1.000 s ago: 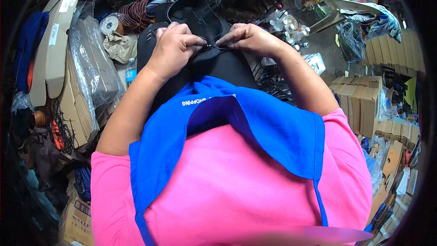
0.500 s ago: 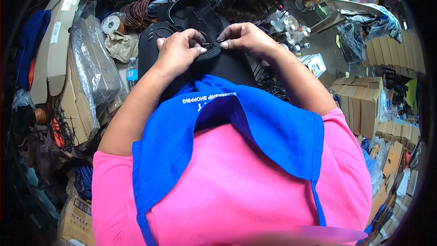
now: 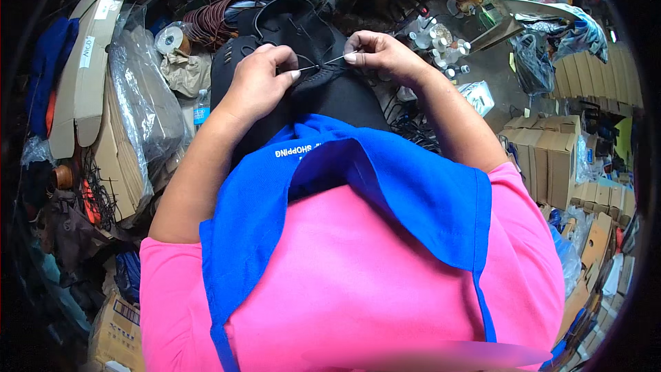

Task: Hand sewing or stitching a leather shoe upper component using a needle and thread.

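Over my lap lies a black piece (image 3: 323, 72) with a curved, stitched-looking edge and a raised dark rim at its far side; its kind is unclear. My left hand (image 3: 258, 84) pinches a thin, pale needle-like piece (image 3: 308, 68) between thumb and forefinger, its far end meeting the black edge. Between the thumb and finger of my right hand (image 3: 382, 58) is another thin, light strand or needle (image 3: 334, 60), slanting down to the same edge. Dark cord loops (image 3: 249, 48) lie beside my left fingers. A blue apron (image 3: 261, 213) covers my front.
At left are flattened cardboard (image 3: 86, 72), a plastic-wrapped bundle (image 3: 146, 89), a wire spool (image 3: 169, 38) and a water bottle (image 3: 201, 107). A coil of brown cord (image 3: 206, 22) sits beyond. Rightward stand small bottles (image 3: 441, 38) and cardboard boxes (image 3: 540, 148).
My hands have moved apart, the left toward me and the right slightly rightward. More of the thin pieces now shows between the fingertips and the black edge.
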### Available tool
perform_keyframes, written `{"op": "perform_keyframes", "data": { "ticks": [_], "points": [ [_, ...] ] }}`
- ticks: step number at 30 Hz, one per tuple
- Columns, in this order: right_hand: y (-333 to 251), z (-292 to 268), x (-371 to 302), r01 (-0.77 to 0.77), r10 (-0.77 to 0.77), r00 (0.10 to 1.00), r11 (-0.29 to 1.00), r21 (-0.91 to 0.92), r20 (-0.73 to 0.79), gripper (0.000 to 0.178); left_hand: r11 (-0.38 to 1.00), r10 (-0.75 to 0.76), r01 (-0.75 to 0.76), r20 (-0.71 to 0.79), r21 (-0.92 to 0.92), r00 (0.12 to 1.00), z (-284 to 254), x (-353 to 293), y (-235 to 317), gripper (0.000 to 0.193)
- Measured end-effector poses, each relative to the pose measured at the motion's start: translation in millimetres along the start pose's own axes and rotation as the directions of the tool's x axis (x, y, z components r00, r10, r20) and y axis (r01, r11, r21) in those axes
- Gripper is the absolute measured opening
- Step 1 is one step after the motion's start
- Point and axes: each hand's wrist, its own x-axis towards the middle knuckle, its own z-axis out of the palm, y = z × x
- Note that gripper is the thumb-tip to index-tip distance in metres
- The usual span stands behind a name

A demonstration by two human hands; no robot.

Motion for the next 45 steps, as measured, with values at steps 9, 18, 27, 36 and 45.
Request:
{"op": "perform_keyframes", "data": {
  "ticks": [9, 18, 27, 36, 45],
  "points": [
    [18.1, 3.0, -9.8, 0.04, -0.05, 0.996, 0.989, -0.142, -0.069, 0.014, 1.0, -0.018, 0.017, 0.187, 0.004, 0.982, 7.2, 13.9, 7.3, 0.014],
    [-14.4, -25.1, -13.1, 0.215, -0.338, 0.932, 0.808, -0.549, -0.133, 0.025, 0.991, 0.099, -0.113, 0.184, 0.068, 0.978, 5.7, 10.9, 9.5, 0.012],
    [-37.3, 8.5, -8.9, 0.231, -0.402, 0.906, 0.216, -0.949, 0.129, 0.02, 0.99, 0.101, -0.118, 0.193, 0.079, 0.976, 4.1, 8.6, 5.1, 0.01],
    [-21.7, 7.0, -2.9, 0.306, -0.293, 0.919, 0.105, -0.946, 0.265, 0.013, 0.926, 0.273, -0.309, 0.18, 0.215, 0.945, -17.2, -9.8, -5.1, 0.007],
    [0.8, -27.6, -26.6, 0.117, -0.017, 0.933, 0.959, 0.259, -0.359, 0.013, 0.788, -0.189, 0.078, -0.119, -0.611, 0.975, -85.0, -59.3, -67.7, 0.006]
  ]
}}
